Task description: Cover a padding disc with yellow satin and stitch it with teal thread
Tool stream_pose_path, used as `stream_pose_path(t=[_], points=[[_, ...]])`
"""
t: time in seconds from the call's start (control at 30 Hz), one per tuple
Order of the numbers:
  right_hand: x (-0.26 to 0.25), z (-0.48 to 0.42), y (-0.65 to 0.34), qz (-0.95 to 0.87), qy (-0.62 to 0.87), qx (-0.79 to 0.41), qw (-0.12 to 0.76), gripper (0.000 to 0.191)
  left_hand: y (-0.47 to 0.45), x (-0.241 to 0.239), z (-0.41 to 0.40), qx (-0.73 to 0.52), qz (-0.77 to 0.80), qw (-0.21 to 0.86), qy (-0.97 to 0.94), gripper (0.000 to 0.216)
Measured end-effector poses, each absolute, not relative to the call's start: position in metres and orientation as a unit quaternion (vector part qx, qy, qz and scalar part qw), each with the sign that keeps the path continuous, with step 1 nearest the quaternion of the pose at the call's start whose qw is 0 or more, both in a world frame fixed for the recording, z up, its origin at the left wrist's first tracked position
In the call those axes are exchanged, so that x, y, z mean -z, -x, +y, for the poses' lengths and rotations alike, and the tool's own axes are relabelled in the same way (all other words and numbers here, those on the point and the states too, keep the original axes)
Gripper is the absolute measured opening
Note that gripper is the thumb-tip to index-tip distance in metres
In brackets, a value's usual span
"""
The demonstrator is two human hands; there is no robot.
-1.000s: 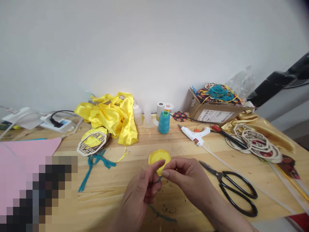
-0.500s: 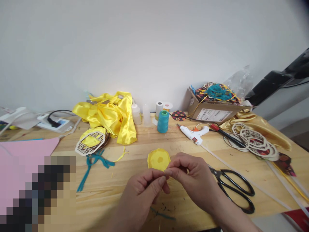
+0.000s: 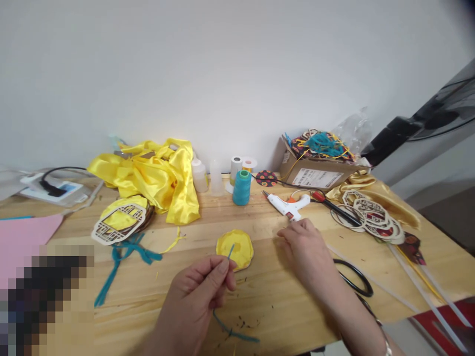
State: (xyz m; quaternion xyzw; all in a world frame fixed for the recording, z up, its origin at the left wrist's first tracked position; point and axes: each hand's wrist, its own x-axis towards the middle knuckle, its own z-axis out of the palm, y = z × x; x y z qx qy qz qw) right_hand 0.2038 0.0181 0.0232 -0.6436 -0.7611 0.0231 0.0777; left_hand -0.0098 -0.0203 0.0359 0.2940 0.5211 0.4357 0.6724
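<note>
My left hand point(image 3: 202, 291) pinches a thin teal cord point(image 3: 231, 251) between thumb and forefinger; one end sticks up past the fingertips, and a longer tail trails below onto the table. Just beyond it lies a round yellow fabric-covered piece point(image 3: 240, 243) with a darker patch in its middle. My right hand point(image 3: 302, 249) is off to the right, fingers loosely bent and apparently holding nothing. It is close to the handle of a white hot glue gun point(image 3: 284, 205). Under my right forearm are scissors; only parts of their black handles point(image 3: 365, 286) show.
Yellow satin point(image 3: 148, 178), two plastic bottles point(image 3: 201, 177) and a teal thread cone point(image 3: 242, 189) stand along the wall. Left are wooden cutouts point(image 3: 115, 225) and teal strips point(image 3: 115, 267). Right are a cardboard box point(image 3: 313, 173), more wooden cutouts point(image 3: 374, 217) and a black arm-like stand point(image 3: 393, 133).
My hands were together at the fingertips; now my right hand has moved away, right and forward toward the glue gun. My left hand keeps the cord. The view has shifted slightly right.
</note>
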Motion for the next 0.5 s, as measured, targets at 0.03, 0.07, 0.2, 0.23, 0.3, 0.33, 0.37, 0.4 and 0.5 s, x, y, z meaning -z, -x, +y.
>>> stream_pose_path(t=[0.03, 0.07, 0.2, 0.23, 0.3, 0.33, 0.37, 0.4, 0.5], points=[[-0.022, 0.018, -0.201, -0.760, 0.646, -0.018, 0.067, 0.017, 0.010, -0.036, -0.020, -0.437, 0.521, 0.672, -0.293, 0.018], [-0.021, 0.018, -0.198, -0.759, 0.648, -0.017, 0.061, 0.017, 0.010, -0.035, -0.020, -0.438, 0.521, 0.672, -0.293, 0.018], [-0.018, 0.020, -0.188, -0.754, 0.654, -0.027, 0.048, 0.021, 0.011, -0.035, -0.019, -0.439, 0.523, 0.670, -0.290, 0.018], [-0.017, 0.021, -0.186, -0.753, 0.655, -0.035, 0.050, 0.023, 0.011, -0.035, -0.019, -0.439, 0.523, 0.671, -0.289, 0.018], [-0.018, 0.022, -0.184, -0.750, 0.656, -0.056, 0.065, 0.025, 0.012, -0.035, -0.020, -0.442, 0.521, 0.673, -0.284, 0.016], [-0.018, 0.023, -0.183, -0.748, 0.655, -0.069, 0.079, 0.026, 0.012, -0.035, -0.020, -0.444, 0.521, 0.673, -0.282, 0.016], [-0.020, 0.024, -0.183, -0.747, 0.652, -0.085, 0.097, 0.026, 0.013, -0.034, -0.020, -0.445, 0.521, 0.672, -0.281, 0.016], [-0.023, 0.026, -0.184, -0.744, 0.649, -0.103, 0.119, 0.025, 0.013, -0.034, -0.020, -0.445, 0.522, 0.671, -0.280, 0.017], [-0.039, 0.037, -0.190, -0.728, 0.633, -0.170, 0.199, 0.020, 0.014, -0.033, -0.018, -0.440, 0.518, 0.677, -0.282, 0.022]])
